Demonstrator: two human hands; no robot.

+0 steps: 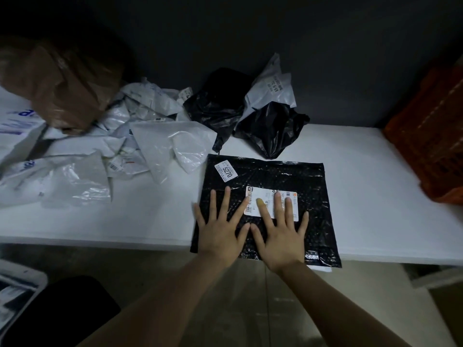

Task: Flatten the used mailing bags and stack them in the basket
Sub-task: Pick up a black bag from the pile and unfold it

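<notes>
Right, I see both hands flat on the black mailing bag [265, 176], left hand [220, 229] and right hand [283, 236] side by side, thumbs nearly touching. The fingers [223, 199] are spread and straight, pressing down; the right ones lie across the white label [290, 214]. The bag lies flat on the white surface [370, 196], its near edge hanging over the front. The orange basket [431, 146] sits far right, well apart. Crumpled white bags [125, 136] are heaped to the left, with crumpled black bags [270, 128] behind.
</notes>
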